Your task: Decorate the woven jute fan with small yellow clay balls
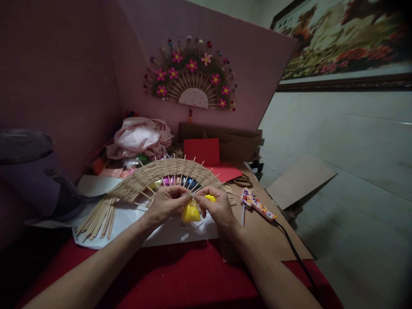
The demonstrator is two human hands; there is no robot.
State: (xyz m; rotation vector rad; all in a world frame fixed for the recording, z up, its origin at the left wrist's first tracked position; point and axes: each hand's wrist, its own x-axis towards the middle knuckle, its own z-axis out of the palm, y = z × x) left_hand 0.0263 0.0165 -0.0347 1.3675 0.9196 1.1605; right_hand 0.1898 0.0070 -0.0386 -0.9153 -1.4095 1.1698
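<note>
Between both hands hangs a small clear plastic bag (pixel 192 213) with soft yellow stuff, like modelling clay, inside. My left hand (pixel 165 205) pinches the bag's top from the left. My right hand (pixel 218 209) pinches it from the right, fingertips close to the left ones. A second yellow lump (pixel 210 198) shows at my right hand's curled fingers. Just behind the hands lies a woven twine fan (pixel 161 171) with thin sticks poking out of its arc. Under the arc, a row of coloured packets (pixel 180 181) is partly hidden by my hands.
Loose bamboo sticks (pixel 101 219) lie at the left on white paper (pixel 206 231). A flowered glue gun (pixel 259 205) with a black cord rests on brown cardboard (pixel 264 236) at the right. Behind are red card (pixel 201 151) and bunched pink cloth (pixel 141 137). A decorated fan (pixel 193 77) hangs above.
</note>
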